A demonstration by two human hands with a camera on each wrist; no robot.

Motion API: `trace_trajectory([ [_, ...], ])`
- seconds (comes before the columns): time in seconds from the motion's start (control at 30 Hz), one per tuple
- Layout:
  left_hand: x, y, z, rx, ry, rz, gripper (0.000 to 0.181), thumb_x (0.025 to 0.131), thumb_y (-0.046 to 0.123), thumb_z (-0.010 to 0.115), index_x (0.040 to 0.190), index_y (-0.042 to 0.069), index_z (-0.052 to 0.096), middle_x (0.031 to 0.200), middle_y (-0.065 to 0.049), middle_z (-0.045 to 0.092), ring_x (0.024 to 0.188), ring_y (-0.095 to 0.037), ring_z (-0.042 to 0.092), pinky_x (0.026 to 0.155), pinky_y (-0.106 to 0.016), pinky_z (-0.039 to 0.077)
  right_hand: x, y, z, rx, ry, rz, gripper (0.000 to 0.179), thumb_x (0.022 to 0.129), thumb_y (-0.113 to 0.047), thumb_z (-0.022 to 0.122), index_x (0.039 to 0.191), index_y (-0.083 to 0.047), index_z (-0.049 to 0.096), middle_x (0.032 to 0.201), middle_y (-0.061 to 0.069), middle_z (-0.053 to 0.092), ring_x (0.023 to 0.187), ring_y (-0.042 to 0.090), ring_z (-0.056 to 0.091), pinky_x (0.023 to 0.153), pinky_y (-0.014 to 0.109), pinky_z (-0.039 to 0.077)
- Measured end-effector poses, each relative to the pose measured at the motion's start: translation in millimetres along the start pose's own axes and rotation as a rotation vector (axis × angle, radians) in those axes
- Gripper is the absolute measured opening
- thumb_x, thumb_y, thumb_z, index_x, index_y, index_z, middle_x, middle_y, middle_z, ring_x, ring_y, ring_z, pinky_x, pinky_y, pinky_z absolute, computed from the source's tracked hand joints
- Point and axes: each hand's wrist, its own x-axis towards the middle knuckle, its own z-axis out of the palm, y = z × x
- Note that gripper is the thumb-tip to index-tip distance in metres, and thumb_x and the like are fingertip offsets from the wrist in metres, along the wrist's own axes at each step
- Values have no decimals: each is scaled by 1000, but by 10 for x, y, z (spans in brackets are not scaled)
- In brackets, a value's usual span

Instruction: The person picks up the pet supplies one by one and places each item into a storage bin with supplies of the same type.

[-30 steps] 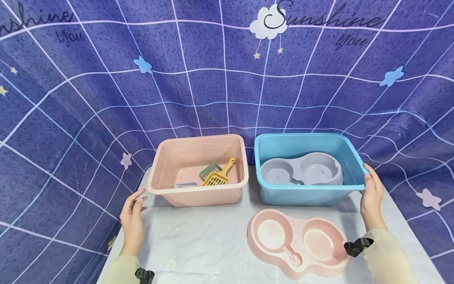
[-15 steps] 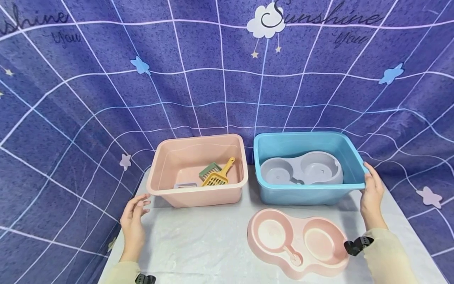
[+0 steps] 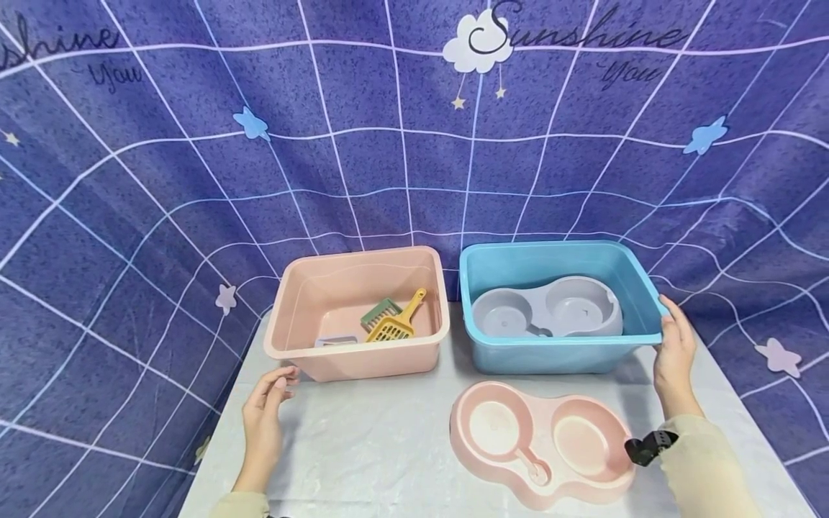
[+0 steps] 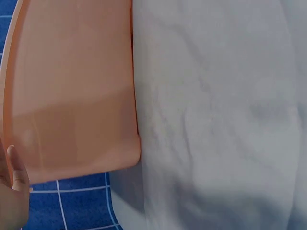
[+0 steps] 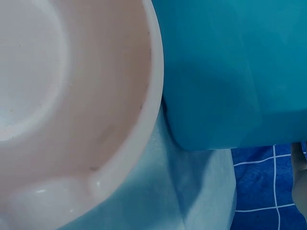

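Note:
My left hand [image 3: 264, 421] is just in front of the pink tub's [image 3: 363, 360] near left corner, fingers loosely bent and holding nothing. In the left wrist view, part of that hand [image 4: 13, 196] shows at the lower left beside the tub. My right hand [image 3: 675, 360] rests against the right end of the blue tub [image 3: 550, 356], fingers along its rim. A grey double pet bowl [image 3: 576, 306] lies inside the blue tub. A yellow litter scoop [image 3: 400, 324], a green comb-like piece [image 3: 381, 314] and a partly hidden pale grey item [image 3: 335, 340] lie in the pink tub.
A pink double pet bowl [image 3: 542, 442] lies on the pale tabletop [image 3: 363, 446], in front of the blue tub and left of my right forearm. A blue patterned curtain [image 3: 363, 165] stands behind both tubs and along the sides.
My left hand has moved right and a little nearer, from the pink tub's left side to its front left corner. My right hand stays at the blue tub. The head view shifts slightly.

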Motion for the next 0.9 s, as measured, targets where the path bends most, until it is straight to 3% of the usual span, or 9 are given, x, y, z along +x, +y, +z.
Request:
trace_trajectory([
  [0.43,-180,-38,208,36,-139,-82,25,103,3,45,111,-14,61,103,-4,70,91,-12,63,78,-24,51,-4,-1,-10,-30,-8,3,37,103,-16,44,134,-15,64,121,-4,58,103,11,52,73,12,46],
  [0.67,-236,-74,316,70,-215,-114,25,105,7,45,110,-8,64,102,-3,71,91,-12,63,78,-27,52,6,6,-18,-29,-8,5,37,103,-15,43,134,-16,64,121,-4,57,103,11,52,74,13,46],
  [0.9,-281,-87,399,96,-289,-164,28,106,14,44,112,-3,65,107,-8,70,92,-15,63,79,-30,51,3,-2,-4,-30,-1,9,38,103,-16,42,135,-15,63,121,-3,57,103,11,52,73,13,46],
])
